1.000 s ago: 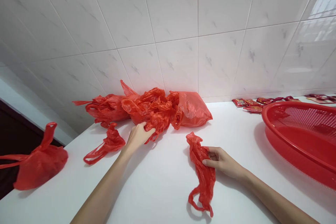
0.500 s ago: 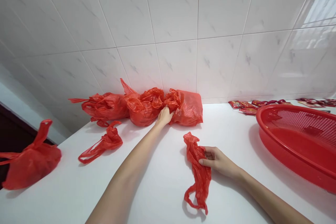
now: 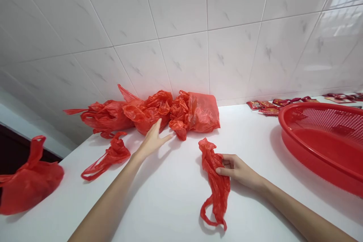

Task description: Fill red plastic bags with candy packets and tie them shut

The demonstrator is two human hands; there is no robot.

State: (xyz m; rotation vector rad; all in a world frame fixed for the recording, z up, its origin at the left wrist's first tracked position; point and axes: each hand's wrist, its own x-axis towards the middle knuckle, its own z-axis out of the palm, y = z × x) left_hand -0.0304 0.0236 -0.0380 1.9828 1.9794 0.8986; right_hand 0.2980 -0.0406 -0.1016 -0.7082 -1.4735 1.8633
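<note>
My right hand (image 3: 238, 171) pinches a crumpled red plastic bag (image 3: 217, 185) by its right edge; the bag's handle loop hangs toward me. My left hand (image 3: 153, 140) is open, thumb spread from the fingers, with nothing in it. Just beyond it sits a bunched red plastic bag (image 3: 151, 106), partly covered by the fingertips. Right of that lies a filled red bag (image 3: 202, 111) with its gathered top pointing left. Another full red bag (image 3: 109, 115) rests farther left along the wall. Nearer to me, a small crumpled red bag (image 3: 113, 154) lies left of my left forearm.
A large red plastic basket (image 3: 320, 151) with mesh sides stands at the right. Small red packets (image 3: 266, 107) lie behind it by the tiled wall (image 3: 181, 60). At the white table's (image 3: 164, 196) left edge sits another red bag (image 3: 32, 185).
My left hand has let go of the right filled bag's gathered top and drawn back to the left, fingers spreading. My right hand keeps its hold. The view has shifted slightly.
</note>
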